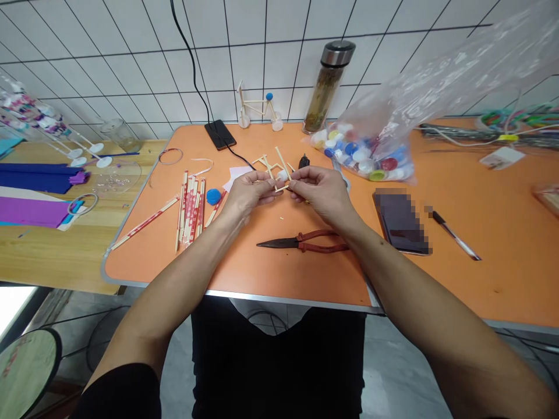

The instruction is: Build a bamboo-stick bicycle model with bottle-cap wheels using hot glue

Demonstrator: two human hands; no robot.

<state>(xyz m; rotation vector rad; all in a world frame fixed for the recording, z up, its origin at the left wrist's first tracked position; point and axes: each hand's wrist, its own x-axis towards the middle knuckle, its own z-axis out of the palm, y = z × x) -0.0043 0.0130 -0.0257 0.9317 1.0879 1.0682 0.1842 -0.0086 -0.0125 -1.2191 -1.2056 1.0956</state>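
Wooden stick frame (282,164), one, pinched by left hand (248,195) and right hand (317,192) above red-handled pliers (303,243)

Bright, even indoor light fills the view, leaving only soft shadows under the left hand (251,195) and right hand (318,192) on the orange tabletop (244,273). Glare streaks the clear plastic bag (441,75), blurred at top right; white square wall tiles (248,58) bow toward the edges.
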